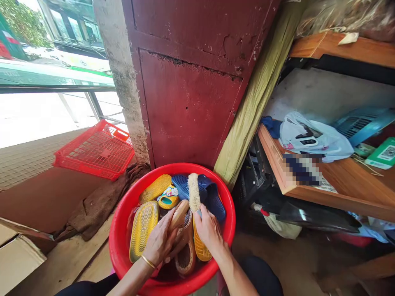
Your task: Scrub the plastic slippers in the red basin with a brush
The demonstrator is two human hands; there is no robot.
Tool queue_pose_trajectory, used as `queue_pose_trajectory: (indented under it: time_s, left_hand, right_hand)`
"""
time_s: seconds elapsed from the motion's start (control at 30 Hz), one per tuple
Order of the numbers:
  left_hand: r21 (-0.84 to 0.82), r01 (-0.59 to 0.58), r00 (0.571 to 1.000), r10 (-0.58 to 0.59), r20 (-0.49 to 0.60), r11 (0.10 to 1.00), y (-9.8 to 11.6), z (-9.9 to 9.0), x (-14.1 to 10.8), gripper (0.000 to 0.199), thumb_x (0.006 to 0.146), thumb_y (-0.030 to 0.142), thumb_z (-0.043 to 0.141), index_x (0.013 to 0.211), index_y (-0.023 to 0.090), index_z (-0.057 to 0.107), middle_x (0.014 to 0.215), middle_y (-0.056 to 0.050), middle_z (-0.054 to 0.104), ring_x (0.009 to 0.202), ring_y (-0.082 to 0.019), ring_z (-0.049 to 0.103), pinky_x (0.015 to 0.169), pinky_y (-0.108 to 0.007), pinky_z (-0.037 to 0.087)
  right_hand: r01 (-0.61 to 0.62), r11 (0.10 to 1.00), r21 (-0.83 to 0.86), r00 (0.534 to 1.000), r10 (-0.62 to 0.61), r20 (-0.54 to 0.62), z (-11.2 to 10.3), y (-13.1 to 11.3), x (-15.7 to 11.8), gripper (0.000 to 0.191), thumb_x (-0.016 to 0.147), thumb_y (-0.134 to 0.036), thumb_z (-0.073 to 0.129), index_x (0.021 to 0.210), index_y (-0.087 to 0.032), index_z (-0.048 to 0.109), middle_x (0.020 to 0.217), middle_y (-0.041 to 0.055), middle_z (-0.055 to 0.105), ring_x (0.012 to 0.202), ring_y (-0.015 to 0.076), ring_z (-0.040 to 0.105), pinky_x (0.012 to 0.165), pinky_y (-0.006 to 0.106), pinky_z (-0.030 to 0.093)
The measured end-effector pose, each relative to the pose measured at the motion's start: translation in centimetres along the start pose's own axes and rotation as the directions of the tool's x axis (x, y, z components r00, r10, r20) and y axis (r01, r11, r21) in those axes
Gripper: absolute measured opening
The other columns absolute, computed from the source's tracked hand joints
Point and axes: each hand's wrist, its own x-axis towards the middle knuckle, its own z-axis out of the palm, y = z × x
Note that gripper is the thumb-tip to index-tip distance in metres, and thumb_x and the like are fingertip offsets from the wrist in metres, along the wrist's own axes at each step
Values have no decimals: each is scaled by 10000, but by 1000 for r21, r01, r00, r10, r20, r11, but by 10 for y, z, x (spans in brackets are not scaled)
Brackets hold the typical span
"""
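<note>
A red basin (119, 230) in front of me holds several slippers. My left hand (159, 240) grips a brown slipper (179, 213), tilted up near the basin's middle. In my right hand (208, 228) is a scrub brush (194, 191) with pale bristles, held upright just right of that slipper. Around them lie a yellow slipper (144, 228) with its sole up, another yellow one (156, 188), a small yellow slipper with a cartoon (168, 196) and blue slippers (212, 195). Below my hands, another brown slipper (185, 257) shows in part.
A red plastic crate (95, 150) stands at the left beside a brown cloth (92, 209) and cardboard (21, 263). Behind the basin is a dark red door (191, 102). A wooden shelf (348, 201) at the right carries a plastic bag (311, 137).
</note>
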Motion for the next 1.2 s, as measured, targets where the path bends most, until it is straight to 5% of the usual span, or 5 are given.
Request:
queue_pose_trajectory:
  time_s: [0.17,0.3,0.83,1.2]
  left_hand:
    - [60,-133,991,132,20,989,9,-1,-8,658,918,312,537,1545,235,352,1462,-136,566,1307,-280,568,1081,-424,491]
    - [82,-189,982,189,8,978,12,5,-9,674,930,277,513,1570,246,304,1486,-121,544,1342,-270,535,1113,-418,464]
    - [271,-396,904,424,-51,878,18,6,-10,734,921,237,584,1577,186,259,1375,-129,639,1285,-264,585,1040,-388,533]
    - [248,-417,900,435,-17,874,22,2,-10,776,926,200,565,1602,203,183,1390,-117,629,1297,-253,573,1049,-381,525]
  right_hand:
    - [-48,964,262,991,78,-104,-10,-1,15,451,884,-347,623,1295,-173,556,1223,125,683,1126,240,643,954,326,498]
    - [-77,922,380,996,57,62,-17,1,24,402,820,-305,680,1205,-203,623,1102,55,707,1008,203,656,897,297,505]
    - [-176,933,313,954,83,289,-26,4,17,369,725,-227,740,1086,-235,661,1037,-1,604,948,178,596,866,294,448]
    - [-251,907,339,926,124,357,-30,11,18,229,750,-264,709,972,-219,674,920,-26,582,832,161,585,733,271,437]
